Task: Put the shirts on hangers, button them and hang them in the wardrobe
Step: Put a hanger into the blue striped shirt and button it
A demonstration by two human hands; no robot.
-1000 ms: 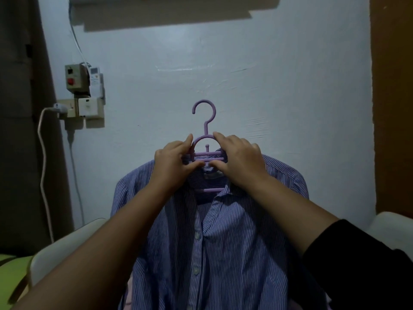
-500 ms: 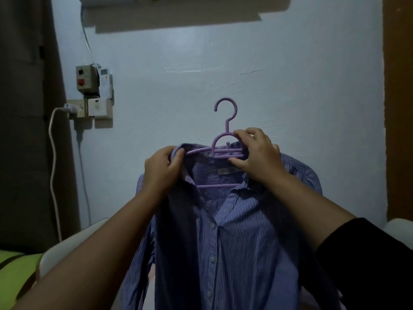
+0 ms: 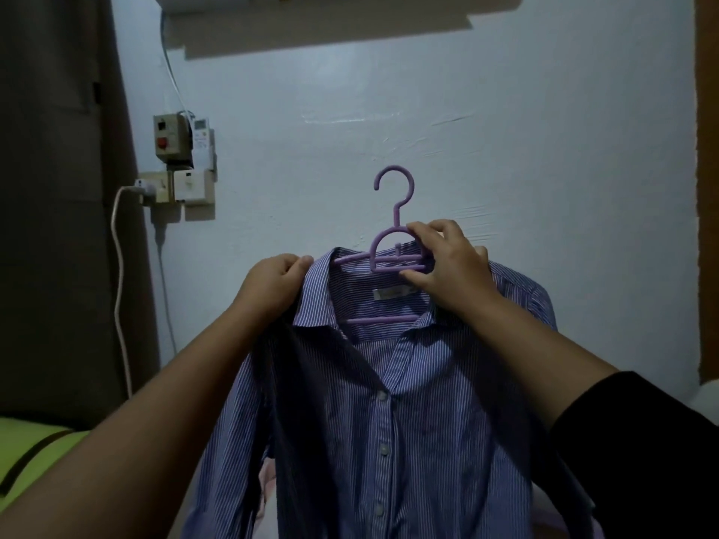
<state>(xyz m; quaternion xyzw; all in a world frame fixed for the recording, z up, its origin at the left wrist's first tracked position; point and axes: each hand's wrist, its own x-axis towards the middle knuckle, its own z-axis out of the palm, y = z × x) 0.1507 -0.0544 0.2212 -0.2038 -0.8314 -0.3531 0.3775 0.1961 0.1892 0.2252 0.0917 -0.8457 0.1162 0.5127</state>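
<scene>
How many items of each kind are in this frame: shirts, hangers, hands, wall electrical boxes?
Striped shirt: 1
Purple hanger: 1
Hands: 2, left hand and right hand
Wall electrical boxes: 3, breaker box, socket, switch plate
Total: 7

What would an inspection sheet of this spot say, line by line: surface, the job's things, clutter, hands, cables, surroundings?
Surface: nothing seen; the work is done in the air.
Job's things: striped shirt on the purple hanger, its front open at the neck.
Clutter: nothing seen.
Hands: left hand pinches the collar's left edge; right hand grips the hanger below its hook.
Cables: white cable plugged into the wall socket.
Surroundings: pale wall, switch box, dark curtain, green bedding.
</scene>
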